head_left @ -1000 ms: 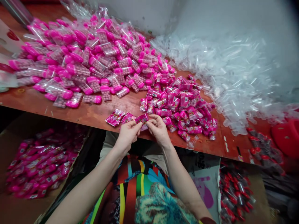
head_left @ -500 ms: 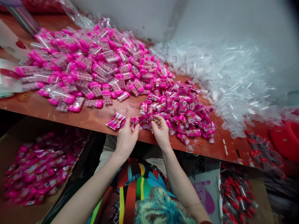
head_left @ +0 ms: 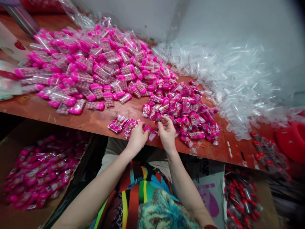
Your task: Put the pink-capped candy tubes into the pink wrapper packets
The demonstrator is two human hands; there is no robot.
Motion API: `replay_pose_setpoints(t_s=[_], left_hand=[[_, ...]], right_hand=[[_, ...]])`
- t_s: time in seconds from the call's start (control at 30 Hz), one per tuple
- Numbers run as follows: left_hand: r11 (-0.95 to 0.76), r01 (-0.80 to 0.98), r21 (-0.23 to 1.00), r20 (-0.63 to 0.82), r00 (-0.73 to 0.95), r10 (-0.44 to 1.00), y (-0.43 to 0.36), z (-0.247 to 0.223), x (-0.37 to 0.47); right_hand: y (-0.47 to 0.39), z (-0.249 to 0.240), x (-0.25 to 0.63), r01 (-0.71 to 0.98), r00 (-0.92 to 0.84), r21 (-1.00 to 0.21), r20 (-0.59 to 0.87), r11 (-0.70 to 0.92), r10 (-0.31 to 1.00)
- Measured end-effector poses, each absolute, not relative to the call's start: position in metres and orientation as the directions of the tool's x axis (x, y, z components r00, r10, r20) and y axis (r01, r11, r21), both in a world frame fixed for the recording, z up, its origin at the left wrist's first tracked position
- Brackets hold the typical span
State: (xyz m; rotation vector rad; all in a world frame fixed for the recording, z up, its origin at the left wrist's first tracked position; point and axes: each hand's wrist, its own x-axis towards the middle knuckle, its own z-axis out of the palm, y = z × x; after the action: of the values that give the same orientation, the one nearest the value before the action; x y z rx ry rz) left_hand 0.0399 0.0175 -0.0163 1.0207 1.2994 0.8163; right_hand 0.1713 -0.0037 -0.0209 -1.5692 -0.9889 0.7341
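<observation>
Left hand (head_left: pixel 138 137) is pinching a pink sachet (head_left: pixel 150 133) at the table's (head_left: pixel 95 120) front edge; right hand (head_left: pixel 167 132), fingers curled, is reaching the sachet heap (head_left: pixel 186 111). Few sachets (head_left: pixel 119 122) lie sorted; most remain.

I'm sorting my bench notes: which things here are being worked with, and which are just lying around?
In use: left hand and right hand on the pink packets at the table edge.
Lying about: capped tubes, clear tubes, red-capped tubes.

Bright even overhead light, glare on clear plastic, curved blurry edges, dark corners
</observation>
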Motion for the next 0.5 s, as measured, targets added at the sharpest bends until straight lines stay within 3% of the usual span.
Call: replay_pose_setpoints(t_s=[0.1, 0.23, 0.33, 0.4, 0.5], left_hand=[[0.313, 0.000, 0.950, -0.311, 0.130, 0.942, 0.017, -0.007, 0.041], [0.401, -0.198, 0.894, -0.371, 0.171, 0.913, 0.021, 0.002, 0.039], [0.435, -0.242, 0.867, -0.386, 0.227, 0.894, 0.026, 0.005, 0.029], [0.425, -0.220, 0.878, -0.360, 0.281, 0.889, 0.028, 0.008, 0.021], [0.425, -0.188, 0.886, -0.363, 0.290, 0.886, 0.031, 0.011, 0.012]], right_hand=[[-0.006, -0.015, 0.169, 0.229, 0.444, -0.973, 0.066, -0.042, 0.894], [-0.009, -0.010, 0.156, 0.130, 0.382, -0.991, 0.047, -0.004, 0.923], [-0.007, -0.007, 0.152, -0.098, 0.301, -0.991, -0.116, -0.091, 0.947], [-0.004, -0.006, 0.154, -0.263, 0.151, -0.941, -0.259, -0.214, 0.954], [0.002, -0.006, 0.158, -0.350, 0.013, -0.886, -0.331, -0.306, 0.944]])
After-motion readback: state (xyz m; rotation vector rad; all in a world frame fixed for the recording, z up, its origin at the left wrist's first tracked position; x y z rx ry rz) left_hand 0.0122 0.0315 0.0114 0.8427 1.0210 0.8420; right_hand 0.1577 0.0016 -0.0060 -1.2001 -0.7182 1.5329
